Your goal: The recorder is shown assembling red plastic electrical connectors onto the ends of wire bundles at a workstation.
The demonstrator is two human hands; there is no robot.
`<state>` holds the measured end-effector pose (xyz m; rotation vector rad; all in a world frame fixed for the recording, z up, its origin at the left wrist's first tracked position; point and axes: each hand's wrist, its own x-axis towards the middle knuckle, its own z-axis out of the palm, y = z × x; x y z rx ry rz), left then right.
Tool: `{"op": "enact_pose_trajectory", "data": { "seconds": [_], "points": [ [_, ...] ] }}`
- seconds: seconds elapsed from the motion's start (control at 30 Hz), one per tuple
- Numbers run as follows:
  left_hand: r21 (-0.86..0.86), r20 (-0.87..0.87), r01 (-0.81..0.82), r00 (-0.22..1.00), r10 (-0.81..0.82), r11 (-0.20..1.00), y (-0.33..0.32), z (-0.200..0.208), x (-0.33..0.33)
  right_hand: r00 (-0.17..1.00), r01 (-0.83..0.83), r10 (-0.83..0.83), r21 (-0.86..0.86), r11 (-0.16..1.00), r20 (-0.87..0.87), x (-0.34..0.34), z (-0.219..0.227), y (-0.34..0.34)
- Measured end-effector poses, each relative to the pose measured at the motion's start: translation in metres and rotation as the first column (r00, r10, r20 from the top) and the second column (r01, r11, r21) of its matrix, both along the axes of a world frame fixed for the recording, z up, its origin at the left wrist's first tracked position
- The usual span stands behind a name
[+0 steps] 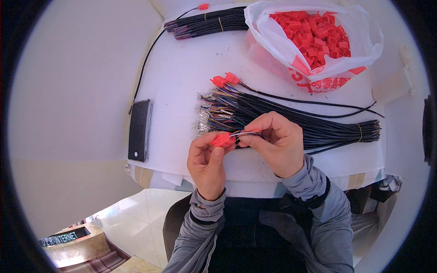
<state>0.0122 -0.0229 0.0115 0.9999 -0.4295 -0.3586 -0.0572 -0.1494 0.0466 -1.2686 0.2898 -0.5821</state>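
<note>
Between the fingers of my left hand (207, 166) is a red plastic connector housing (223, 140). Thin coloured wires (246, 133) run out of its right side. My right hand (280, 143) pinches these wires close to the housing; where their cable goes behind the hand is hidden. Just beyond my hands lies a bundle of black cables (296, 111), tied near its right end, with bare coloured wires and metal terminals fanned out at the left. Two cables on top of it end in red connector housings (226, 79).
A white plastic bag (273, 50) full of red housings (316, 38) stands at the back right. Another cable bundle (211, 22) lies at the back. A phone (139, 131) rests by the left table edge, near a single black cable (144, 68) curving along that side.
</note>
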Motion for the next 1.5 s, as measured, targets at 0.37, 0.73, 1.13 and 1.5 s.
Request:
{"op": "enact_pose_trajectory", "data": {
  "seconds": [0.37, 0.73, 1.13, 1.5],
  "points": [
    [-0.033, 0.01, 0.014, 1.0, -0.014, 0.999, 0.0, -0.002, 0.0, 0.998, 0.009, -0.021, -0.189, 0.982, -0.058, 0.0, -0.002, 0.0],
    [-0.014, 0.047, -0.063, 0.997, 0.064, 0.998, 0.003, -0.003, -0.001, 0.998, 0.035, -0.068, -0.748, 0.663, -0.013, 0.0, 0.013, -0.013],
    [0.001, 0.173, -0.098, 0.98, 0.096, 0.995, 0.004, -0.003, -0.001, 0.999, 0.035, -0.026, -0.693, 0.72, 0.023, 0.0, 0.008, -0.01],
    [0.074, 0.341, -0.216, 0.923, 0.179, 0.974, 0.004, -0.005, -0.003, 0.998, 0.053, -0.012, -0.681, 0.73, 0.064, 0.0, 0.01, -0.008]
  ]
}}
